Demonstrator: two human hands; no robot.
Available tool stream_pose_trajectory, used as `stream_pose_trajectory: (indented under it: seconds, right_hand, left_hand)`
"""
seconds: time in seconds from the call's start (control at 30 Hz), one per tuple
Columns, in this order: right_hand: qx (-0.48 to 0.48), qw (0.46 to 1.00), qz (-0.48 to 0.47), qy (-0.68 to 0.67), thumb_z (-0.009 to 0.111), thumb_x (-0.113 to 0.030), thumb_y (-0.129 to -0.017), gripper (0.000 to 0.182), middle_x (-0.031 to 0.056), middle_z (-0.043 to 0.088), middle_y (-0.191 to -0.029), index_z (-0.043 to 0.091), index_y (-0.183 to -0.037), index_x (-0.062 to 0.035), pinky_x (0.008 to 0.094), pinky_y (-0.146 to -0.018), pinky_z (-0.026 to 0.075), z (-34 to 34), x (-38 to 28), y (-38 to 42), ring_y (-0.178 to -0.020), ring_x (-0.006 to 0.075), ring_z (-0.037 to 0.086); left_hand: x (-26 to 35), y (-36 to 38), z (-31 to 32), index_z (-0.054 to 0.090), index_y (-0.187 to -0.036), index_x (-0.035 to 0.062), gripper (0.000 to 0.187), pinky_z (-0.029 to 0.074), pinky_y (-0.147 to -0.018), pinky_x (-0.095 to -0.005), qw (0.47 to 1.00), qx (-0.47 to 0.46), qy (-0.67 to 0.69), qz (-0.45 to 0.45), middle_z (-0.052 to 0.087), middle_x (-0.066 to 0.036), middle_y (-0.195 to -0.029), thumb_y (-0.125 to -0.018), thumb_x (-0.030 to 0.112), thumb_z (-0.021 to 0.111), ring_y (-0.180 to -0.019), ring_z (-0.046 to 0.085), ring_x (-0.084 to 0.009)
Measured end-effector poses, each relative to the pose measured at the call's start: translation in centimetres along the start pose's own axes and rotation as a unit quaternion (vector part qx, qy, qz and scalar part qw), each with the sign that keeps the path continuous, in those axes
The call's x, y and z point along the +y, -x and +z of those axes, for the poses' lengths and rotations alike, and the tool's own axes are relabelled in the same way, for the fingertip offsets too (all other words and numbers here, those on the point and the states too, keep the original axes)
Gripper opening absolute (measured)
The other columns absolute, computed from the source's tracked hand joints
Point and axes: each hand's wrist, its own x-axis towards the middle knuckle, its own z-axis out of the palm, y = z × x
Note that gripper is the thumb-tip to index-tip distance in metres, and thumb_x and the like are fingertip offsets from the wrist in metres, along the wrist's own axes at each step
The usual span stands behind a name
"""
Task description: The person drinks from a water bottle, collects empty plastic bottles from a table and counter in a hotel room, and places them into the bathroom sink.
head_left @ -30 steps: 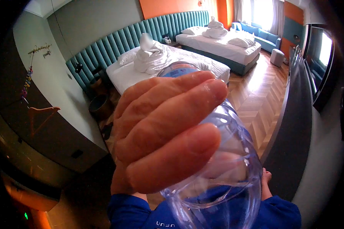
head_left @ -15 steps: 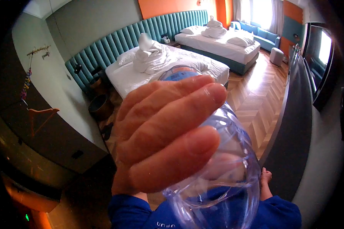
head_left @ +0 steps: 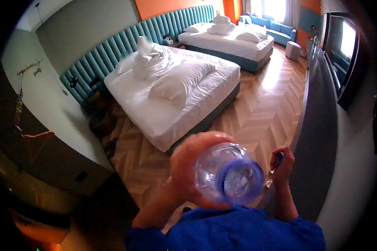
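My left hand (head_left: 186, 163) is wrapped round a clear plastic bottle (head_left: 207, 163) in front of my body. The bottle's open mouth, with a blue rim (head_left: 257, 180), faces up toward the camera. No cap sits on it. My right hand (head_left: 285, 163) is closed at the right, apart from the bottle. A small dark blue cap-like thing (head_left: 280, 157) shows between its fingers. Just below that hand are small pale shapes I cannot make out. A blue sleeve and shirt (head_left: 238, 230) fill the bottom of the view.
A bed (head_left: 209, 92) with rumpled white bedding stands ahead, and a second bed (head_left: 255, 49) behind it. A long dark counter (head_left: 318, 146) runs along the right under a television (head_left: 341, 54). Wooden floor (head_left: 259, 100) lies between. A hanger (head_left: 37, 134) hangs left.
The bottle has come down and away from the camera, its mouth now turned toward me. My right hand has risen into fuller view. The view has shifted slightly, showing more of the nearer bed.
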Motion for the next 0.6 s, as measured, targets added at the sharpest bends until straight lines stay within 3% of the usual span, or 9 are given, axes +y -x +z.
stream_pose_trajectory:
  seconds: [0.03,0.1,0.13,0.2,0.23,0.3,0.33,0.4,0.6]
  right_hand:
    - [-0.033,0.998,-0.051,0.003,0.046,-0.042,-0.091,0.045,0.0027,0.048,-0.054,0.054,-0.069,-0.0034,0.0236,-0.036,0.033,2.0,-4.9,0.2,-0.041,0.0099,0.045]
    - [-0.088,0.982,-0.167,-0.023,0.046,-0.041,-0.091,0.044,0.0032,0.049,-0.055,0.054,-0.072,-0.0020,0.0238,-0.037,0.034,3.3,-8.0,0.0,-0.042,0.0101,0.046]
    - [-0.149,0.949,-0.276,-0.046,0.046,-0.040,-0.091,0.044,0.0037,0.051,-0.057,0.055,-0.074,-0.0005,0.0240,-0.038,0.035,3.7,-8.9,-0.4,-0.043,0.0102,0.047]
    - [-0.214,0.889,-0.401,0.053,0.050,-0.036,-0.090,0.037,0.0067,0.053,-0.058,0.057,-0.077,-0.0012,0.0270,-0.041,0.039,4.8,-10.0,-1.6,-0.044,0.0140,0.051]
    - [-0.211,0.889,-0.402,0.054,0.050,-0.036,-0.090,0.037,0.0067,0.053,-0.058,0.057,-0.077,-0.0012,0.0270,-0.041,0.039,5.6,-10.4,-2.0,-0.044,0.0140,0.051]
    - [-0.258,0.841,-0.458,0.129,0.059,-0.032,-0.084,0.027,0.0088,0.051,-0.058,0.056,-0.077,-0.0055,0.0350,-0.044,0.043,7.0,-10.6,-2.4,-0.047,0.0253,0.053]
    - [-0.258,0.841,-0.457,0.129,0.059,-0.032,-0.084,0.027,0.0088,0.051,-0.058,0.056,-0.077,-0.0055,0.0350,-0.044,0.043,7.1,-10.4,-2.5,-0.047,0.0253,0.053]
    - [-0.371,0.808,-0.411,0.203,0.060,-0.030,-0.083,0.026,0.0075,0.052,-0.058,0.052,-0.072,-0.0081,0.0390,-0.047,0.045,6.9,-9.8,-2.6,-0.050,0.0266,0.055]
    - [-0.414,0.768,-0.398,0.284,0.054,-0.039,-0.087,0.032,0.0078,0.057,-0.064,0.057,-0.076,-0.0092,0.0370,-0.052,0.048,6.4,-8.3,-2.5,-0.059,0.0265,0.060]
  left_hand:
    - [-0.9,1.2,1.2,0.049,-0.115,0.0002,0.082,0.050,-0.080,-0.0342,0.998,0.016,0.036,-0.056,0.060,-0.017,-0.104,-0.050,0.037,0.084,-0.090,0.062,-0.0265]
    - [-2.5,2.7,2.7,0.049,-0.114,0.0017,0.077,0.050,-0.078,-0.0335,0.997,-0.001,0.020,-0.079,0.060,-0.017,-0.102,-0.052,0.033,0.083,-0.089,0.063,-0.0270]
    - [-3.1,3.4,3.3,0.049,-0.114,0.0017,0.077,0.050,-0.078,-0.0335,0.997,-0.004,0.022,-0.075,0.060,-0.017,-0.102,-0.052,0.033,0.083,-0.089,0.063,-0.0270]
    - [-3.8,4.6,4.1,0.050,-0.113,0.0034,0.073,0.051,-0.078,-0.0341,0.989,-0.035,-0.037,-0.140,0.061,-0.016,-0.099,-0.054,0.031,0.083,-0.088,0.063,-0.0264]
    - [-3.8,5.1,4.4,0.050,-0.113,0.0034,0.073,0.051,-0.078,-0.0341,0.989,-0.037,-0.036,-0.138,0.061,-0.016,-0.099,-0.054,0.031,0.083,-0.088,0.063,-0.0264]
    - [-3.8,5.9,4.6,0.051,-0.112,0.0041,0.069,0.051,-0.078,-0.0346,0.969,-0.090,-0.019,-0.231,0.061,-0.016,-0.097,-0.055,0.030,0.082,-0.088,0.063,-0.0262]
    - [-4.0,6.3,4.7,0.051,-0.112,0.0041,0.069,0.051,-0.078,-0.0346,0.968,-0.091,-0.019,-0.232,0.061,-0.016,-0.097,-0.055,0.030,0.082,-0.088,0.063,-0.0262]
    - [-4.6,7.0,4.8,0.051,-0.111,0.0032,0.069,0.051,-0.079,-0.0353,0.963,-0.105,-0.006,-0.249,0.061,-0.016,-0.097,-0.056,0.030,0.082,-0.089,0.063,-0.0262]
    - [-6.6,8.3,5.5,0.051,-0.112,0.0018,0.071,0.050,-0.079,-0.0328,0.956,-0.175,0.020,-0.235,0.061,-0.015,-0.096,-0.056,0.031,0.083,-0.088,0.063,-0.0243]
